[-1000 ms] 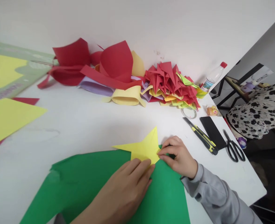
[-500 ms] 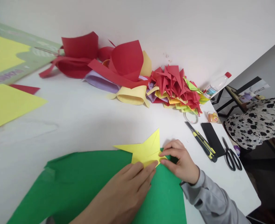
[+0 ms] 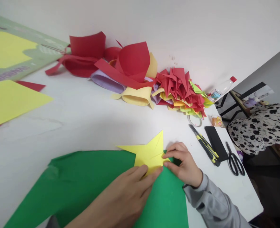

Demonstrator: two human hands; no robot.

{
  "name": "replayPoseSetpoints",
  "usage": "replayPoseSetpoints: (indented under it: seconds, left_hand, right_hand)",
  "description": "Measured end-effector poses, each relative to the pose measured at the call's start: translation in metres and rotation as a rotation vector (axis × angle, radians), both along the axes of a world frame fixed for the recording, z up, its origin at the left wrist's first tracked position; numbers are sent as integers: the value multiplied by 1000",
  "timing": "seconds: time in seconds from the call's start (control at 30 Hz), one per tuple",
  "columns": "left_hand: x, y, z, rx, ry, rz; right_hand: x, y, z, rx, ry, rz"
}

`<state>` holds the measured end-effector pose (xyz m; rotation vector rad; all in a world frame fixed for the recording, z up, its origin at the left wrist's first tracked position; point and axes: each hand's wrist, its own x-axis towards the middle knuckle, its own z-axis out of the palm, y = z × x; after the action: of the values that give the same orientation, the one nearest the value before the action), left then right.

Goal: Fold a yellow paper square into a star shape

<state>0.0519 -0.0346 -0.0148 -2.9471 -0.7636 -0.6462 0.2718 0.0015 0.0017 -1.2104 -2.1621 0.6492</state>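
Observation:
A yellow paper star (image 3: 150, 153) with crease lines lies over the top edge of a green paper sheet (image 3: 89, 177). My right hand (image 3: 184, 164) pinches the star's right point between thumb and fingers. With fingers stretched out, my left hand (image 3: 127, 190) rests on the lower part of the star and covers its lower points. One star point sticks up past the green sheet and another reaches left over the white table.
Right of my hands lie a utility knife (image 3: 205, 145), a black flat piece (image 3: 216, 143), scissors (image 3: 235, 158) and a tape roll (image 3: 195, 120). Folded red paper (image 3: 175, 84) and a bottle (image 3: 222, 90) stand behind. Yellow paper (image 3: 13, 103) lies left. A person (image 3: 261, 126) is at far right.
My left fingers have slid slightly down along the star's lower edge. The right hand keeps its pinch. The whole view has shifted a little.

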Motion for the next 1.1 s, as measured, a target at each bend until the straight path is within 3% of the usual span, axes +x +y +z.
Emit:
replayPoseSetpoints:
  seconds: [0.2,0.7,1.1]
  left_hand:
    - [0,0,5,41,18,15]
    - [0,-3,-6,13,39,3]
    - [0,-2,2,-14,7,-2]
  right_hand:
    - [1,0,0,-10,-22,-5]
    - [-1,-1,1,63,-49,25]
    - [-3,-3,1,112,-69,23]
